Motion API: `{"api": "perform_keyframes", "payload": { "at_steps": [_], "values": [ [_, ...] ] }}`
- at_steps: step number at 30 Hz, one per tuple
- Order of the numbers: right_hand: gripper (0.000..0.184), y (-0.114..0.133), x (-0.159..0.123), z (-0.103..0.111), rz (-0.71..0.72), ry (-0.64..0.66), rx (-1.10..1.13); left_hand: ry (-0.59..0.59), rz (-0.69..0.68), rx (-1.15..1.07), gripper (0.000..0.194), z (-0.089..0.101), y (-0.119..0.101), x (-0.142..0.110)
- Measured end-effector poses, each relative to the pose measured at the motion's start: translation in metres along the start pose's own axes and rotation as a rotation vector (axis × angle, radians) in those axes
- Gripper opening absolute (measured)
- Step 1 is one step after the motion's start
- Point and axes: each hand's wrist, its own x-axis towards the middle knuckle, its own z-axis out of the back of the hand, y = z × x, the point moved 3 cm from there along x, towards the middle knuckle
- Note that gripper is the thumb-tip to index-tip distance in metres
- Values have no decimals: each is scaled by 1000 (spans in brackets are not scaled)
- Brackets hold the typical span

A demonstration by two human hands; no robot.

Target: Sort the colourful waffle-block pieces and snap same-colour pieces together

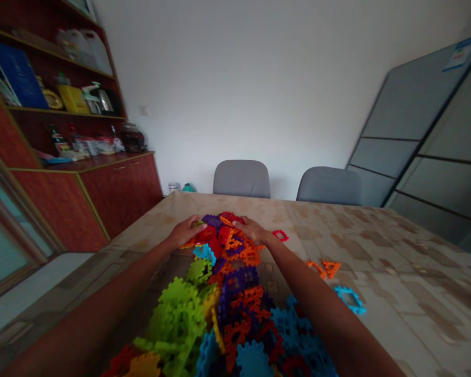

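A long heap of interlocking plastic building pieces (239,280) runs from the near edge of the view towards the middle of the table. Both arms reach along its sides. My left hand (186,232) is curled round the far left end, its thumb and fingers against green and purple pieces (212,221). Opposite it, my right hand (252,230) grips the far right end, with its thumb on red and orange pieces (228,217). Lime green pieces (178,309) lie nearer on the left, and blue pieces (288,322) nearer on the right. Some fingertips are hidden among the pieces.
Loose pieces lie right of the heap: a red ring-shaped one (280,235), an orange triangle (331,268) and a blue frame (350,300). A patterned cloth covers the table (400,241). Two grey chairs (241,178) stand behind it; a wooden cabinet (121,193) is at left.
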Motion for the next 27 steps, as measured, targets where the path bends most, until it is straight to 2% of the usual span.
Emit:
{"api": "perform_keyframes", "payload": {
  "at_steps": [6,12,14,17,19,22,23,25,27],
  "values": [
    [40,1,-13,-18,-130,94,129,178,15,-221,34,-17,-21,-18],
    [44,7,-40,-17,-224,183,256,353,26,-416,34,-25,-48,-44],
    [45,13,-50,-16,-206,194,290,393,20,-442,40,-26,-58,-52],
    [49,31,-71,-16,-129,229,339,458,-2,-446,63,-26,-73,-66],
    [53,47,-95,-16,-76,270,358,506,-26,-421,72,-24,-84,-80],
    [60,76,-143,-9,-4,317,314,570,-57,-352,66,-10,-100,-111],
    [58,87,-162,-4,66,342,228,584,-65,-324,63,-2,-103,-124],
    [54,104,-201,4,177,356,64,616,-74,-247,59,17,-102,-153],
    [66,110,-238,6,275,314,-75,621,-154,-54,52,32,-89,-186]
  ]
}}
